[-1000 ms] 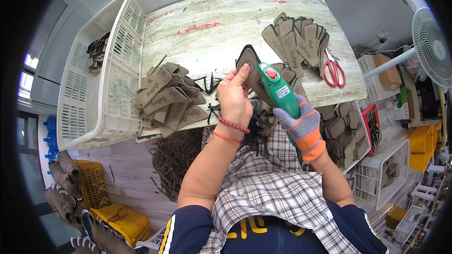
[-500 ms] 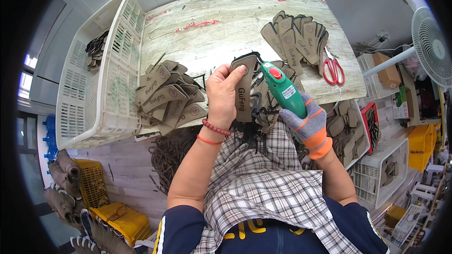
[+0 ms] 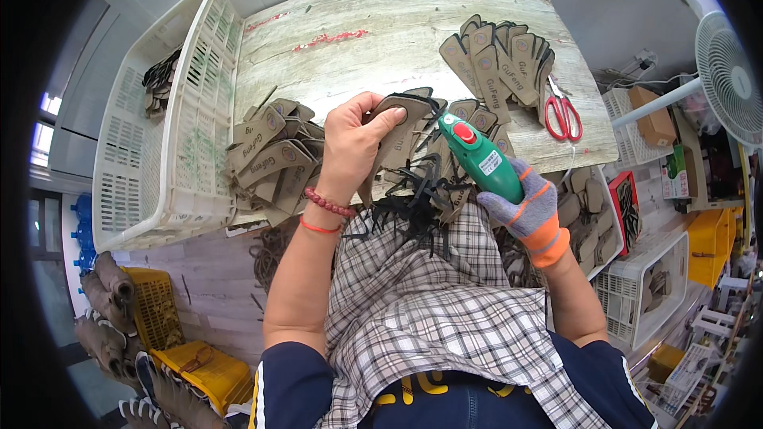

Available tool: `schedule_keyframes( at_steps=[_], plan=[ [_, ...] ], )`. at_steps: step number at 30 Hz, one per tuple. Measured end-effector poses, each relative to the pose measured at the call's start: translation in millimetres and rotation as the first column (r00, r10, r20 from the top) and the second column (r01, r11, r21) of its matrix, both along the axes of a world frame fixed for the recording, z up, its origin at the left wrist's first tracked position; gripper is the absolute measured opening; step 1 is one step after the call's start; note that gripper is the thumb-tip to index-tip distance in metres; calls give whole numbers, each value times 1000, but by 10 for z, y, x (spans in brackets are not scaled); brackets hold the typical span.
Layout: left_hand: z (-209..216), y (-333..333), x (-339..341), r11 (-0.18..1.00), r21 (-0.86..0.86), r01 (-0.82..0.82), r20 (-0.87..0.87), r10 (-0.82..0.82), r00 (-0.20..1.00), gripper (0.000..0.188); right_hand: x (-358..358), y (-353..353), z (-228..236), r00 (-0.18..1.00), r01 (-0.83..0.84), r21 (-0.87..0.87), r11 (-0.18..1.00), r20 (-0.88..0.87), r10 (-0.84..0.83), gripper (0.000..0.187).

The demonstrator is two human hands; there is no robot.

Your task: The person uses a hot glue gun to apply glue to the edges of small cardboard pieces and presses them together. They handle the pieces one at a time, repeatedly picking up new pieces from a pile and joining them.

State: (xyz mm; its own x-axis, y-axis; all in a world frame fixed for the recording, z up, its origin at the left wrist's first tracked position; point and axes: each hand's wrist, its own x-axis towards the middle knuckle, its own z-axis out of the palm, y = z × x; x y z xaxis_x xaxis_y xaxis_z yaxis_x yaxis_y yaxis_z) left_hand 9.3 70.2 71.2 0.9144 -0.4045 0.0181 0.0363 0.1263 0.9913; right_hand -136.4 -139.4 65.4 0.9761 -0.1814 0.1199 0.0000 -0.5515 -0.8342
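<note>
My bare left hand pinches a brown fabric shoe tongue piece with a dark edge, tilted over the near edge of the table. In a grey and orange glove, my right hand grips a green handheld electric cutter with a red button. The cutter's tip touches or nearly touches the piece's upper right corner; the exact contact is too small to tell. Below it, black trimmed strips hang in a tangle over my checked apron.
A pile of brown pieces lies left on the worn table, beside a white crate. Fanned pieces and red-handled scissors lie right. A fan stands far right; yellow crates sit lower left.
My left hand has moved left and tilted the piece, so its printed face has turned away. The cutter has shifted slightly down, still in my right hand. More black strips show below.
</note>
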Motion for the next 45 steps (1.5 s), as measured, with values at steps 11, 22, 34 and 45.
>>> schedule_keyframes(
  at_steps=[11,22,34,45],
  plan=[
    [238,263,157,919,350,180,116,-234,965,8,-30,2,30,987,-113,148,982,-94,128,58],
    [389,282,121,833,453,317,18,-364,931,7,-21,81,49,979,-173,126,977,-87,185,59],
    [257,298,162,825,382,417,-290,-322,901,8,22,145,48,989,-78,111,991,-117,91,58],
    [162,1612,656,364,794,-487,529,-20,848,28,0,211,-126,995,-68,55,996,-67,72,52]
  ],
)
